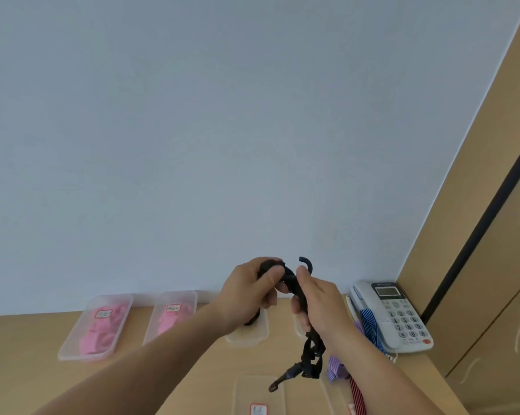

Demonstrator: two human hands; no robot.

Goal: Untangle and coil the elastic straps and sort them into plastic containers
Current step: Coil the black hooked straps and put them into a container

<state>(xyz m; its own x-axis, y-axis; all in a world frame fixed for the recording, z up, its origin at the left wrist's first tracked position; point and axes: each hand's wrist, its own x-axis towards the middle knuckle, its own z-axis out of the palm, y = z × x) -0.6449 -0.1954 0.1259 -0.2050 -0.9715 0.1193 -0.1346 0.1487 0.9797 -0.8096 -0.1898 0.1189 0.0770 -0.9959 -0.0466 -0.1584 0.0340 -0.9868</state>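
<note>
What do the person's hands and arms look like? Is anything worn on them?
The left hand and right hand wear no gloves; no ring, watch or bracelet is visible. The left forearm and right forearm are bare, with no sleeves in view.

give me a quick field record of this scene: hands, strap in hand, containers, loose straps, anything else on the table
left hand: grips the bunched upper end of the black strap
right hand: grips the same strap just below; tangled tail hangs down
containers: first pink-strap container, second pink-strap container, both labelled, far left; third container below the left hand, something dark inside
loose straps: blue striped strap, purple striped strap, red striped strap, at right of the table
other: telephone at right by the wall
</note>
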